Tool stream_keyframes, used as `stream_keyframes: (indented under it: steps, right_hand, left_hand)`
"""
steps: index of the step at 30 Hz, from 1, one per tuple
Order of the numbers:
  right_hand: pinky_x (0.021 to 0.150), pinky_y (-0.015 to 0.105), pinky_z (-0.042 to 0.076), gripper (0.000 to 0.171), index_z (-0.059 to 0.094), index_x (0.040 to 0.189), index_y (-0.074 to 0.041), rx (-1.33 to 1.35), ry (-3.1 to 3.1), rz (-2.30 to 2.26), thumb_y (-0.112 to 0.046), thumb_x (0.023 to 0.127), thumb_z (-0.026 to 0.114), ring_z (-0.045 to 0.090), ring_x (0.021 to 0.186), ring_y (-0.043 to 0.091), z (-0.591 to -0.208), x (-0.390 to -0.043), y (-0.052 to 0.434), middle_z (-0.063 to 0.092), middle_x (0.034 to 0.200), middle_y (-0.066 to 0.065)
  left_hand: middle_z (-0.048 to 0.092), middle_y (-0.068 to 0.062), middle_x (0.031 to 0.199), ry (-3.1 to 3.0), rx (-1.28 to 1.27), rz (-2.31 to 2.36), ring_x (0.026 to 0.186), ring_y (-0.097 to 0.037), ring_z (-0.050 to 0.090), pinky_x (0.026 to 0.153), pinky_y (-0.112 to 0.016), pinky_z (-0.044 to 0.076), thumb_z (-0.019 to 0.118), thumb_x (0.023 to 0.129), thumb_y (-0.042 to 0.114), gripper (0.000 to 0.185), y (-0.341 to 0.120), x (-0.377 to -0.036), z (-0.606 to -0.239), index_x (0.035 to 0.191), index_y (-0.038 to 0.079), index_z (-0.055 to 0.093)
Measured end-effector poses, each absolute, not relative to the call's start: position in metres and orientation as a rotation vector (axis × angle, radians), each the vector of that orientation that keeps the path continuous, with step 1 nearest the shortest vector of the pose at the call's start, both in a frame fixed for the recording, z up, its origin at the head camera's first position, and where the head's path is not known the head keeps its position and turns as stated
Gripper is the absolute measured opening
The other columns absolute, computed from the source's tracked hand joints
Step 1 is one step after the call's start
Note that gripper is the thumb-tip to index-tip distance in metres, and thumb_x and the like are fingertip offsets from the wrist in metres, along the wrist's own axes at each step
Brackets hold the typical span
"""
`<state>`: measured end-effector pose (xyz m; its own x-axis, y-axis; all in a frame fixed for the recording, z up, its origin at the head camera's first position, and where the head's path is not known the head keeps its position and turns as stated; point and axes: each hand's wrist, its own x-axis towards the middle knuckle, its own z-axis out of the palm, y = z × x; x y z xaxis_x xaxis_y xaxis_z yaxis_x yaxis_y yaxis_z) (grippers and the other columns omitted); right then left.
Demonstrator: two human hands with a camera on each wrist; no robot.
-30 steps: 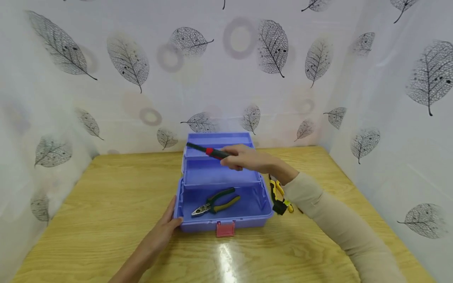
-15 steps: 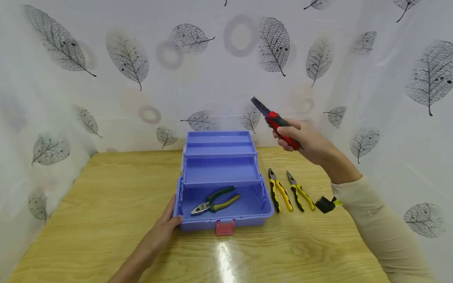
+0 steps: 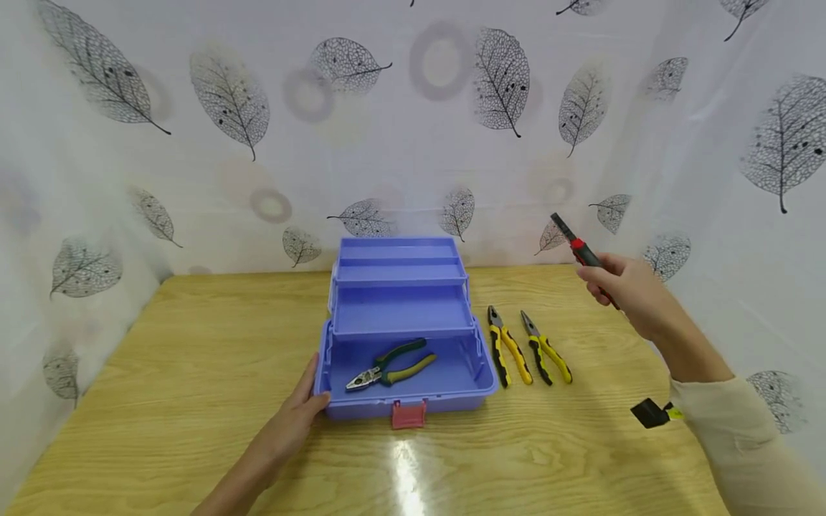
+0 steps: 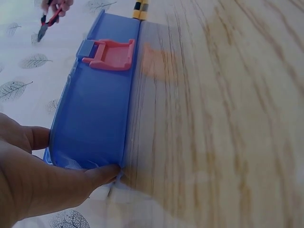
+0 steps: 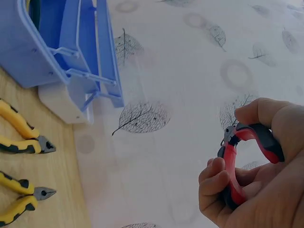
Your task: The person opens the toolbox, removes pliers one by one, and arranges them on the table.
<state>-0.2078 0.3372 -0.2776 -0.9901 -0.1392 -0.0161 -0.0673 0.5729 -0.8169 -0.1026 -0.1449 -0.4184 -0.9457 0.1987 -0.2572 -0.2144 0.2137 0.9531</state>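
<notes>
My right hand (image 3: 635,294) holds red-and-black pliers (image 3: 584,252) in the air at the right, jaws pointing up and left. In the right wrist view the fingers wrap their handles (image 5: 230,166), which stand spread apart. My left hand (image 3: 293,416) grips the left front corner of an open blue-purple toolbox (image 3: 445,406), thumb at the front. Inside its bottom lie green-and-yellow pliers (image 3: 390,365). On the table right of the box lie yellow-and-black pliers (image 3: 508,347) and yellow-and-black needle-nose pliers (image 3: 546,349).
The toolbox's stepped trays (image 3: 403,309) stand raised at its back, and a pink latch (image 3: 409,414) hangs at its front. A black object (image 3: 650,413) shows by the right sleeve. A leaf-print curtain (image 3: 387,143) surrounds the wooden table (image 3: 213,344).
My right hand has carried the red-and-black pliers from above the toolbox out to the right, uncovering the two yellow-and-black pliers. The left hand has stayed on the box corner.
</notes>
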Motion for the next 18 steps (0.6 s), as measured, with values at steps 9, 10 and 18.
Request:
stream_keyframes:
  steps: [9, 10, 18]
  right_hand:
    - [0.058, 0.032, 0.038, 0.064, 0.046, 0.138, 0.009, 0.045, 2.786, -1.122, -0.045, 0.105, 0.058, 0.044, 0.071, 0.019, -0.335, -0.209, 0.364, 0.051, 0.089, 0.008]
    - [0.060, 0.033, 0.039, 0.067, 0.044, 0.140, 0.011, 0.061, 2.784, -1.095, -0.045, 0.105, 0.057, 0.046, 0.075, 0.021, -0.342, -0.209, 0.367, 0.055, 0.094, 0.013]
    - [0.059, 0.034, 0.040, 0.052, 0.052, 0.125, 0.016, 0.084, 2.801, -1.008, -0.031, 0.103, 0.061, 0.046, 0.072, 0.023, -0.391, -0.209, 0.383, 0.057, 0.092, 0.016]
  left_hand:
    - [-0.013, -0.010, 0.172, 2.168, -0.026, 1.786, 0.155, -0.039, -0.014, 0.123, -0.062, -0.002, 0.039, 0.110, 0.017, 0.072, -0.144, -0.102, -0.419, 0.167, 0.021, -0.005]
    - [-0.013, -0.010, 0.172, 2.169, -0.022, 1.786, 0.155, -0.040, -0.014, 0.122, -0.063, -0.003, 0.039, 0.110, 0.018, 0.072, -0.144, -0.102, -0.419, 0.167, 0.021, -0.005]
    - [-0.013, -0.009, 0.172, 2.179, -0.032, 1.775, 0.154, -0.040, -0.015, 0.121, -0.065, -0.007, 0.038, 0.110, 0.018, 0.071, -0.144, -0.102, -0.418, 0.167, 0.022, -0.005]
